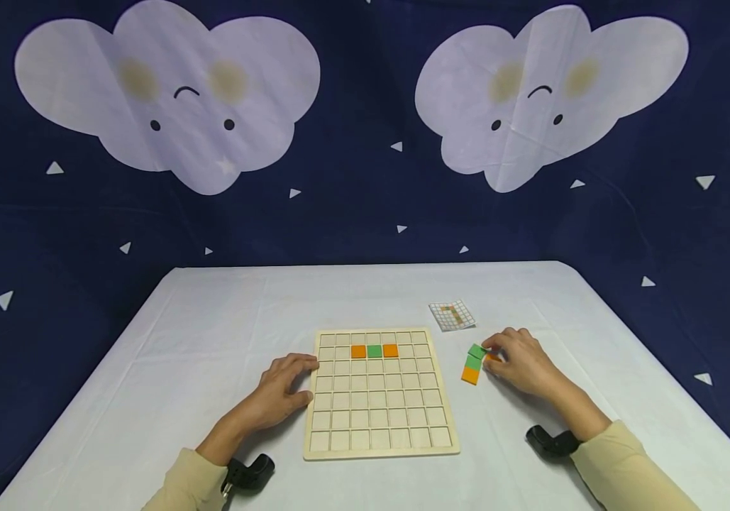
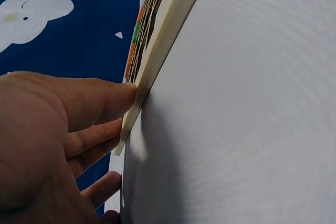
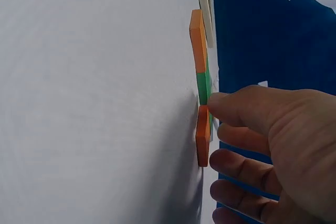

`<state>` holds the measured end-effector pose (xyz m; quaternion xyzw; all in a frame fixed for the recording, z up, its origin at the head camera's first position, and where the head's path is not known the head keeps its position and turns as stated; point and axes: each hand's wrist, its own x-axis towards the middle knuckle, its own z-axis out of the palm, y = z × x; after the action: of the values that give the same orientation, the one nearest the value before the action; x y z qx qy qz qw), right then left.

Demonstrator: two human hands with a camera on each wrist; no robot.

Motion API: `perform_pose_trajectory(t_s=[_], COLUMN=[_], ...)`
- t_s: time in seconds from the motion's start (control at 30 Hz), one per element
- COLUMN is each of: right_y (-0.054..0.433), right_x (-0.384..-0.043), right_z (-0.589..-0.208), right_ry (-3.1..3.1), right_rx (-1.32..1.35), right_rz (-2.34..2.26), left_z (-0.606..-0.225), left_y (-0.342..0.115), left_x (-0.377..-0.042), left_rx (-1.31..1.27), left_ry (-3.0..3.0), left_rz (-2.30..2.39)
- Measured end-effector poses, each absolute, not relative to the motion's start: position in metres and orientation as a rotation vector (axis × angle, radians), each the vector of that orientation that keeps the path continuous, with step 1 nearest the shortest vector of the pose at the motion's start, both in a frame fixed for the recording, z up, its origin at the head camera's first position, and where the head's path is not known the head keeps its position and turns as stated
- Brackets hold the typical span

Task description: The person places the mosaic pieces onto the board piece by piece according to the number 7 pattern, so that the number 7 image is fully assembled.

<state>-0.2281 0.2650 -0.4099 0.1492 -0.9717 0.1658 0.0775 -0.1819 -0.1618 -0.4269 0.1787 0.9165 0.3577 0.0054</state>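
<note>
A square wooden grid board lies on the table with an orange tile, a green tile and another orange tile side by side in one row. My left hand rests at the board's left edge, thumb and fingers spread along the rim. Right of the board, my right hand has its thumb and index fingertips at a small group of loose tiles. In that group are an orange tile, green tiles and an orange tile partly hidden by the fingers in the head view.
A small card printed with a coloured grid pattern lies beyond the board's far right corner. White cloth covers the table. Behind it hangs a dark blue backdrop with clouds and triangles. Black devices sit at both wrists.
</note>
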Motion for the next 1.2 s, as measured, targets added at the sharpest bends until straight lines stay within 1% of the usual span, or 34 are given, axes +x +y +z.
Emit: perform_pose_trajectory(t_s=[0.73, 1.2], right_y=[0.260, 0.260], right_x=[-0.238, -0.240], right_z=[-0.414, -0.415], right_ry=[-2.960, -2.912], right_rx=[0.381, 0.389], right_rz=[0.451, 0.435], left_z=[-0.429, -0.428], left_y=[-0.163, -0.162], left_x=[-0.183, -0.183], left_rx=[0.552, 0.541], left_ry=[2.881, 2.883], left_rz=[1.111, 1.112])
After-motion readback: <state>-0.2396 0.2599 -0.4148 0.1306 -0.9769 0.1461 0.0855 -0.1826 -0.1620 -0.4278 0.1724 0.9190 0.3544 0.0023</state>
